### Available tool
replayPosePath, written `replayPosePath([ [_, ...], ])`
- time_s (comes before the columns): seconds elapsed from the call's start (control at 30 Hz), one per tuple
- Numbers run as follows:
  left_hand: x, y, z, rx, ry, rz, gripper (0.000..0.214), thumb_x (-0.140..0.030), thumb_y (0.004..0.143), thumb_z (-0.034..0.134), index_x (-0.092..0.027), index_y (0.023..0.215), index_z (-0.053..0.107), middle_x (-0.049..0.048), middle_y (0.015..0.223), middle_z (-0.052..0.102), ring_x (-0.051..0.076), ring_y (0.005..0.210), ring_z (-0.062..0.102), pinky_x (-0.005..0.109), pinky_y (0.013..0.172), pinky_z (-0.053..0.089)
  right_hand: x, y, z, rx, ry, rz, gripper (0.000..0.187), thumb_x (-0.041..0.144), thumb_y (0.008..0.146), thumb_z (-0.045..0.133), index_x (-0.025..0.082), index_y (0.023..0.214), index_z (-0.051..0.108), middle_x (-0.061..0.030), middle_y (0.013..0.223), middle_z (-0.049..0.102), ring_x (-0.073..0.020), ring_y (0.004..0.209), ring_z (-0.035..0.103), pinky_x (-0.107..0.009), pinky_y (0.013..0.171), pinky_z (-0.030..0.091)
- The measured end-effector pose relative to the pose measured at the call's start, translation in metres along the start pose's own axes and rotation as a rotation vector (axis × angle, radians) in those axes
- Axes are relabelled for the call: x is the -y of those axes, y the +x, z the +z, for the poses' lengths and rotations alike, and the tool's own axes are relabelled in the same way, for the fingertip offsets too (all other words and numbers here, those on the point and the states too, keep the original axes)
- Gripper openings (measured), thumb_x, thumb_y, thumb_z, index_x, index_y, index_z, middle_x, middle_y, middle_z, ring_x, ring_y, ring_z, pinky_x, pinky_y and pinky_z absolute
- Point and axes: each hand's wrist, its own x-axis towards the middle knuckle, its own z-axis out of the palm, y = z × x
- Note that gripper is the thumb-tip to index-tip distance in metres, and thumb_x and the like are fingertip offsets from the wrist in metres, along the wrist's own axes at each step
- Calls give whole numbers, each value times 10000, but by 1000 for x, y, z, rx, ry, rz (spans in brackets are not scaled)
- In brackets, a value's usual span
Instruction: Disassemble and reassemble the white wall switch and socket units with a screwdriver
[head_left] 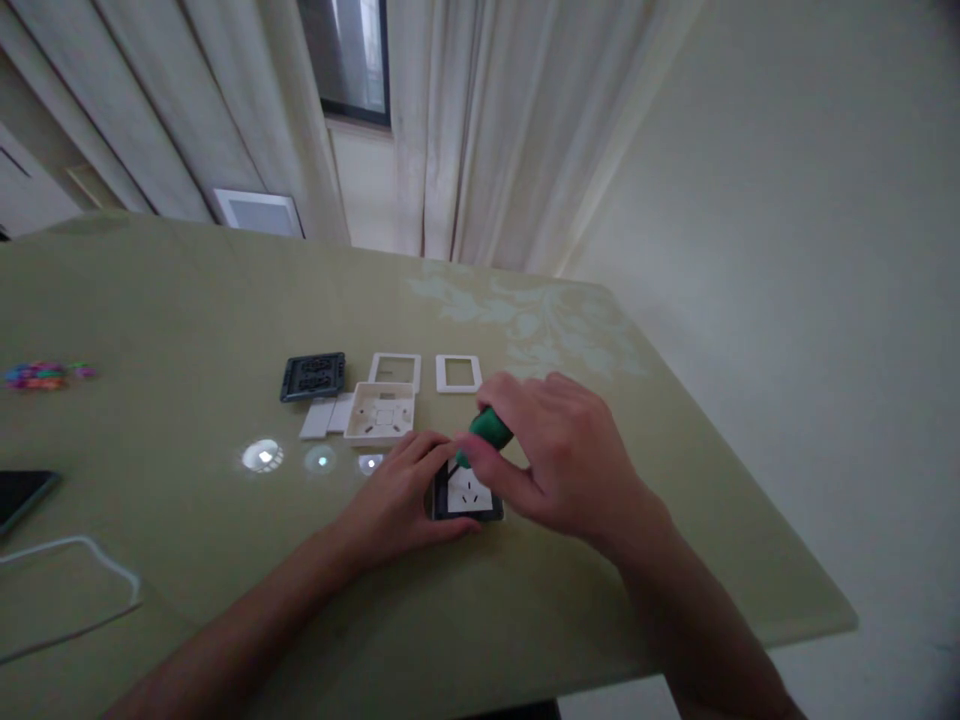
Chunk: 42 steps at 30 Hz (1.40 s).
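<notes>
A wall socket (471, 492) with a white face and dark frame lies on the table near its front. My left hand (409, 495) grips the socket's left side, thumb along the near edge and fingers at the far edge. Above it, my right hand (559, 455) is wrapped around the green handle of a screwdriver (491, 428). The screwdriver slants down to the left, its shaft reaching the socket's upper left area. The exact spot its tip touches is hard to make out.
Beyond my hands lie a white mounting box (381, 412), two white frames (458, 374), white plates (318, 418) and a dark socket back (313, 377). Leftward are small colourful pieces (45, 376), a dark flat device (22, 495) and a white cable (82, 542). A wall borders the table's right.
</notes>
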Motion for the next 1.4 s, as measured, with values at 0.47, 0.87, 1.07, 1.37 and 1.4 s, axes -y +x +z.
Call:
replayPosePath([
  [0.47, -1, 1, 0, 21, 48, 1, 692, -536, 827, 911, -219, 1391, 664, 142, 1326, 716, 385, 1196, 676, 546, 1006, 597, 3, 1, -2, 34, 68, -14, 243, 290, 1082, 494, 164, 1194, 669, -102, 1065, 752, -247, 1001, 682, -362, 881, 507],
  [0.87, -1, 2, -3, 23, 61, 15, 723, -539, 824, 918, -218, 1417, 658, 151, 1369, 720, 395, 1243, 679, 548, 1034, 596, -2, 0, -6, 54, 51, 115, 245, 394, 1098, 538, 201, 1056, 683, -54, 899, 759, -213, 839, 703, -329, 800, 503],
  [1.07, 0, -1, -2, 28, 88, 14, 710, -553, 844, 900, -218, 1418, 650, 158, 1402, 710, 403, 1261, 669, 562, 1039, 595, -3, 1, -5, 45, -11, 109, 264, 405, 1085, 523, 190, 1064, 674, -51, 841, 728, -220, 793, 672, -350, 799, 508],
  [1.37, 2, -2, -4, 24, 117, 75, 774, -597, 872, 877, -222, 1489, 597, 171, 1450, 688, 414, 1304, 655, 610, 1078, 580, -4, 1, -7, 53, 51, 10, 229, 321, 1076, 511, 182, 1084, 694, -49, 895, 739, -209, 839, 681, -336, 793, 495],
  [1.4, 1, -3, -5, 18, 100, 82, 747, -612, 883, 865, -233, 1474, 610, 163, 1459, 688, 413, 1328, 644, 609, 1095, 569, -5, 2, -6, 59, 95, -33, 254, 284, 1061, 493, 167, 1166, 692, -67, 970, 738, -219, 908, 683, -347, 835, 508],
])
